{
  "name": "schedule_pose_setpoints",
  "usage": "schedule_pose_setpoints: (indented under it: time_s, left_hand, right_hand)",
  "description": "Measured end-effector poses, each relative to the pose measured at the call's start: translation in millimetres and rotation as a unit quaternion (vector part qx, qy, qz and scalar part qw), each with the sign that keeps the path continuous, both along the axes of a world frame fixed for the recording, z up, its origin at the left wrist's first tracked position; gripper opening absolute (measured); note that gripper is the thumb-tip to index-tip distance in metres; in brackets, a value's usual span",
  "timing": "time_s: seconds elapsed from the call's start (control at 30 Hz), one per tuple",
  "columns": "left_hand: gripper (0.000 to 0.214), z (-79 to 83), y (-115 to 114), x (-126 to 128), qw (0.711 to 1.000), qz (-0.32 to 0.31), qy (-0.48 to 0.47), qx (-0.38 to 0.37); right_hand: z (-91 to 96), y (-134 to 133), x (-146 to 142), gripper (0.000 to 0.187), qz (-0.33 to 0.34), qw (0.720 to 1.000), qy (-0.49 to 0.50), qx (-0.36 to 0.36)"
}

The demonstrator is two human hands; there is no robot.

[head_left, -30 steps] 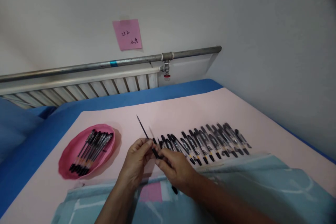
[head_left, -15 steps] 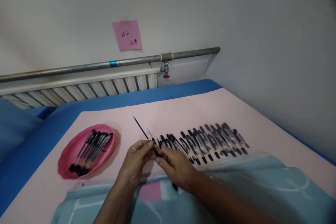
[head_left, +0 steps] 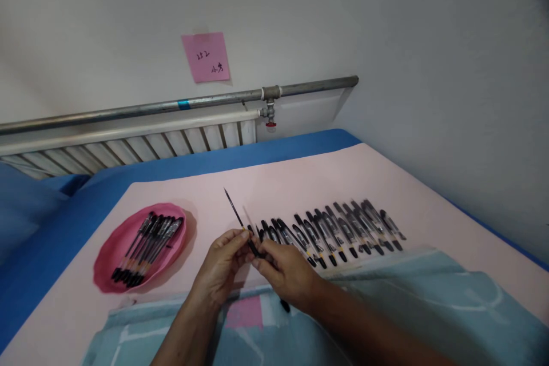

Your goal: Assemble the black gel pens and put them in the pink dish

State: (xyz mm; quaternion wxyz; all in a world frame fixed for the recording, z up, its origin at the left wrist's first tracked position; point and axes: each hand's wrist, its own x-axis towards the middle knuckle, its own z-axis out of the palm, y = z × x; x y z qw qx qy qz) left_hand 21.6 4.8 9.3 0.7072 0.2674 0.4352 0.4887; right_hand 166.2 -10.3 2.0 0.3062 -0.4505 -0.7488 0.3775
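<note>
thin refill [head_left: 234, 209] swung slightly right, hands [head_left: 221, 262] close together, pinching its black lower end, forearms [head_left: 189, 320] converging

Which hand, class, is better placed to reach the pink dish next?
Probably the left hand: it is nearer the pink dish, while the right hand is nearer the laid-out pens.

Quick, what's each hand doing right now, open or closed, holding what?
Left hand: closed, pinching a thin dark pen refill.
Right hand: closed, gripping the black piece at the refill's lower end.
</note>
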Motion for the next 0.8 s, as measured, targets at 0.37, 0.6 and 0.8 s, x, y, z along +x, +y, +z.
schedule_pose_setpoints:
  time_s: [0.37,0.6,0.8]
  left_hand:
    - [0.016,-3.1,0.9,-0.2,0.999,-0.009,0.043,0.025]
    - [0.014,-5.8,-1.5,2.4,0.999,0.002,0.023,0.036]
    - [0.014,-3.7,-1.4,1.0,0.998,-0.011,0.042,0.047]
  right_hand:
    - [-4.1,0.7,-0.4,0.013,-0.013,1.0,0.006,-0.002]
    - [-6.0,2.8,-0.4,0.01,-0.016,0.999,0.038,-0.016]
    - [-8.1,2.9,-0.1,0.01,-0.018,0.999,0.046,-0.012]
